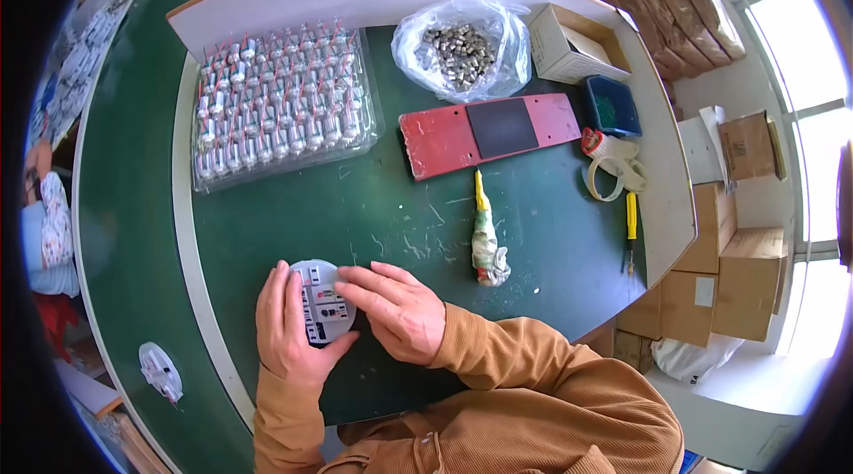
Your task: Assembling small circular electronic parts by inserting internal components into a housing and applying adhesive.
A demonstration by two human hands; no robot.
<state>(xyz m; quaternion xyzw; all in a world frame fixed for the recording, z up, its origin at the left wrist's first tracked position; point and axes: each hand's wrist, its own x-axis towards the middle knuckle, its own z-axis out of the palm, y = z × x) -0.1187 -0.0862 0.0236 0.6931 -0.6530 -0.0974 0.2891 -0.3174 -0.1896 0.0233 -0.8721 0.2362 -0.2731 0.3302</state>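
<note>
Head view, taking the grey disc (325, 307) as the landmark: farthest to its left, beyond a pale strip (191, 270), lies a second pale disc (161, 372). Beyond the grey disc and to its left stands a clear tray (378, 114) of small metal motors (283, 110). The left hand (289, 323) is closed around the disc's left side, fingers along that edge and thumb at the near rim. The disc sits between both hands above the green worktop (569, 234) (whether it touches the surface, I cannot tell). Being round, it has no long axis; its compartments run roughly away from the person. The right hand (395, 310) comes from the right, fingertips over the disc's far right part, so the disc lies directly to its left; whether they pinch anything is unclear. The left hand has the fuller contact, which seems the key relation. Right of the disc, well apart, a squeezed tube (485, 243) lies with its yellow nozzle pointing away from the person.
</note>
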